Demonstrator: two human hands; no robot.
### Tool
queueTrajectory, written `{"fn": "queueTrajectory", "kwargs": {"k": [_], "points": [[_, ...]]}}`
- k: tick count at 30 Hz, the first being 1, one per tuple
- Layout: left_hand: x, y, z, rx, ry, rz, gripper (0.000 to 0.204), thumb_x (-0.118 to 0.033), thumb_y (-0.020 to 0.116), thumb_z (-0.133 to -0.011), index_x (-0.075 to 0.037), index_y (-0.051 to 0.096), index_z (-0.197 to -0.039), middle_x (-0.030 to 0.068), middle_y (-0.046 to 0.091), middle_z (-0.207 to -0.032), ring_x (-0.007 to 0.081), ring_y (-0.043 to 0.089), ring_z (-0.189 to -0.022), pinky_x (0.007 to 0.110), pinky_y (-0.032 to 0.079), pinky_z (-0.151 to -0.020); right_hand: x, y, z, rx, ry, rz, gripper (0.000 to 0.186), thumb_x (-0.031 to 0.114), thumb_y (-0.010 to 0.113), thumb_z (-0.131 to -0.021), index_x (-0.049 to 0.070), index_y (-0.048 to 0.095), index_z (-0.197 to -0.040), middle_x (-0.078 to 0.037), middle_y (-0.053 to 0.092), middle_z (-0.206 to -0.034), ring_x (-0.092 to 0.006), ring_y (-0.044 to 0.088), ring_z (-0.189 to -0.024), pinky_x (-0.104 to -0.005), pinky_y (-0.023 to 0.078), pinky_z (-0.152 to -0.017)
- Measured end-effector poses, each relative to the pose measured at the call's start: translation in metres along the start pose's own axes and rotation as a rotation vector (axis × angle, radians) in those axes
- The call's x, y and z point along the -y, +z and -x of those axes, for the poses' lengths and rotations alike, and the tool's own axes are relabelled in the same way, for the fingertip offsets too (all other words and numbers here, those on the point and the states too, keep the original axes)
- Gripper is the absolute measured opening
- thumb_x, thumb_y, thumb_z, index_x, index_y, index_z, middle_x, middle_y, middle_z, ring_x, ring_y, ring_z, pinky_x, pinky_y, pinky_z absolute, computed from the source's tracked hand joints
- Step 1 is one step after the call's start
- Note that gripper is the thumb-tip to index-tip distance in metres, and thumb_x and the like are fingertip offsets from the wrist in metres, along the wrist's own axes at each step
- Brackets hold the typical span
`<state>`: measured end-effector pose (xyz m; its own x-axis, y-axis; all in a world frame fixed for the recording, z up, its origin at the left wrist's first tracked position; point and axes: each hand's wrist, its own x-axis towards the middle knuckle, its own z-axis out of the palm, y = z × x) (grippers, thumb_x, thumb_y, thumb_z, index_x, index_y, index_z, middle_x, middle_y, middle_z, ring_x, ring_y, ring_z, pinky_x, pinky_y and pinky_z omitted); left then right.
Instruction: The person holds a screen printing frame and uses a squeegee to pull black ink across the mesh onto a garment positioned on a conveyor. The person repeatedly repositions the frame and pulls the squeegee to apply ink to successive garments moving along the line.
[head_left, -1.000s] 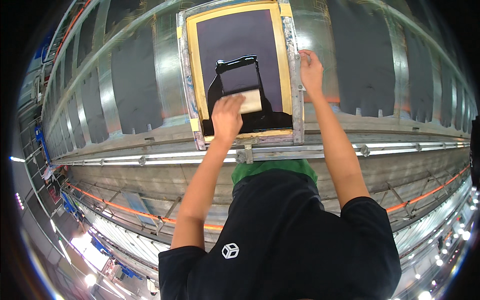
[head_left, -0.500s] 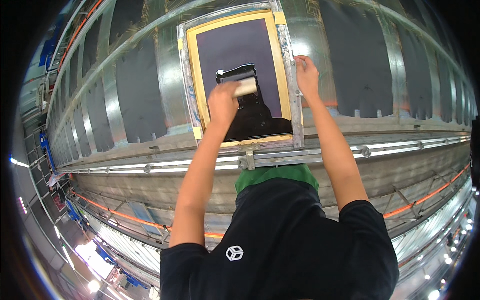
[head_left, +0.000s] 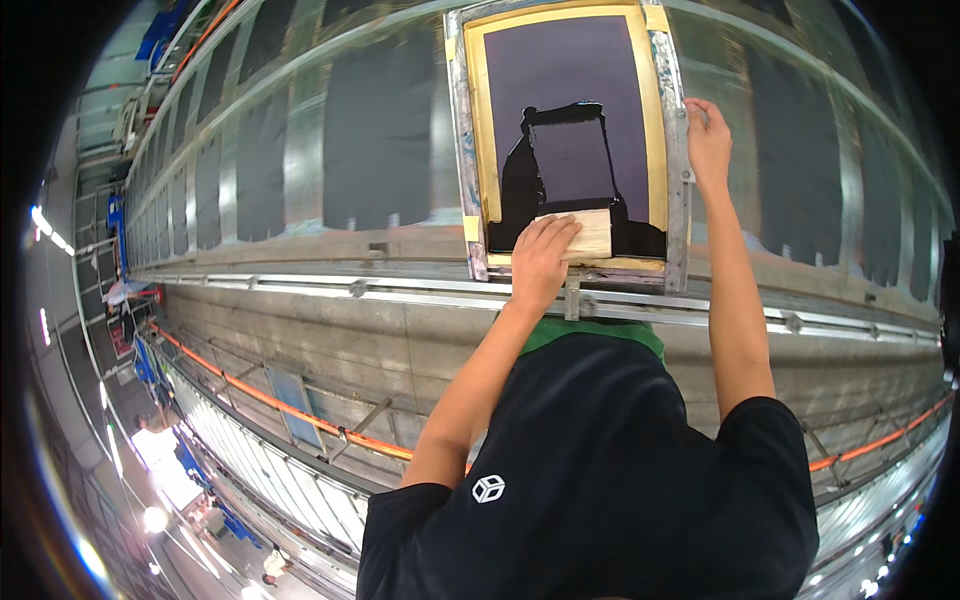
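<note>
A screen-printing frame [head_left: 672, 140] with a metal rim and yellow tape inside lies on the long table in front of me. Black ink [head_left: 518, 190] is spread over the near half of its dark mesh [head_left: 565, 60], around a wiped rectangular patch. My left hand [head_left: 541, 264] is closed on a pale wooden squeegee [head_left: 594, 236], which rests near the frame's closest edge. The blade is hidden. At the frame's right side, my right hand [head_left: 709, 145] has its fingers curled against the outer edge.
Dark grey fabric panels [head_left: 375, 150] lie in a row along the table [head_left: 441, 150] on both sides. A metal rail [head_left: 400, 290] runs along the near edge, with a bracket [head_left: 572, 300] by the frame. Orange tubing [head_left: 270, 398] crosses behind me.
My left hand has drawn the squeegee toward me through the ink, exposing a rectangular patch behind it. My right hand stays at the frame's side. The whole view has shifted.
</note>
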<state>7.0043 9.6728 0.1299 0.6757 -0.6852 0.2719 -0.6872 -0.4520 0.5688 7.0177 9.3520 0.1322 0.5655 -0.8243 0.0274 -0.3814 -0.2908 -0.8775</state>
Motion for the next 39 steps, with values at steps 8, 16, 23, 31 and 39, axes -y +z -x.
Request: {"fn": "queueTrajectory", "kwargs": {"k": [8, 16, 23, 31, 39], "points": [[0.195, -0.145, 0.053, -0.008, -0.08, -0.062, 0.056, 0.012, 0.061, -0.06, -0.005, 0.068, -0.113, 0.0125, 0.07, -0.12, 0.0341, 0.063, -0.115, 0.044, 0.048, -0.102, 0.076, 0.212, 0.107, 0.016, -0.069, -0.21, 0.023, 0.025, 0.056, -0.102, 0.007, 0.068, -0.109, -0.017, 0.072, -0.092, -0.03, 0.069, -0.081, -0.0406, 0.053, -0.077], [0.234, -0.2, 0.055, 0.166, -0.158, -0.082, 0.06, 0.013, 0.067, -0.067, -0.005, 0.066, -0.124, 0.0117, 0.067, -0.126, 0.0338, 0.06, -0.118, 0.043, 0.046, -0.104, 0.107, 0.281, 0.14, 0.043, 0.1, -0.237, 0.016, 0.018, 0.058, -0.101, 0.005, 0.065, -0.108, -0.012, 0.055, -0.058, -0.0226, 0.052, -0.051, -0.0399, 0.043, -0.056], [0.264, -0.206, 0.064, 0.166, -0.183, -0.106, 0.06, 0.016, 0.063, -0.07, -0.005, 0.068, -0.127, 0.0113, 0.068, -0.129, 0.0329, 0.06, -0.123, 0.042, 0.046, -0.106, 0.099, 0.31, 0.142, 0.058, 0.135, -0.163, 0.016, 0.018, 0.055, -0.101, 0.006, 0.064, -0.108, -0.016, 0.057, -0.06, -0.0295, 0.058, -0.055, -0.044, 0.046, -0.059], [0.283, -0.211, 0.09, 0.203, -0.03, -0.119, 0.06, 0.013, 0.059, -0.066, -0.007, 0.07, -0.121, 0.0108, 0.069, -0.125, 0.0341, 0.062, -0.119, 0.047, 0.047, -0.105, 0.09, 0.314, 0.138, 0.063, 0.093, -0.05, 0.023, 0.02, 0.051, -0.101, 0.005, 0.066, -0.112, -0.023, 0.071, -0.091, -0.0441, 0.069, -0.088, -0.0496, 0.053, -0.078], [0.326, -0.199, -0.061, 0.018, -0.01, -0.075, 0.042, 0.011, 0.063, -0.069, -0.008, 0.074, -0.105, 0.0088, 0.073, -0.109, 0.032, 0.065, -0.103, 0.041, 0.052, -0.093, 0.093, 0.314, 0.135, 0.101, 0.172, 0.029, 0.022, 0.027, 0.057, -0.101, 0.01, 0.067, -0.111, -0.02, 0.063, -0.067, -0.0375, 0.065, -0.067, -0.0475, 0.049, -0.067]]}}
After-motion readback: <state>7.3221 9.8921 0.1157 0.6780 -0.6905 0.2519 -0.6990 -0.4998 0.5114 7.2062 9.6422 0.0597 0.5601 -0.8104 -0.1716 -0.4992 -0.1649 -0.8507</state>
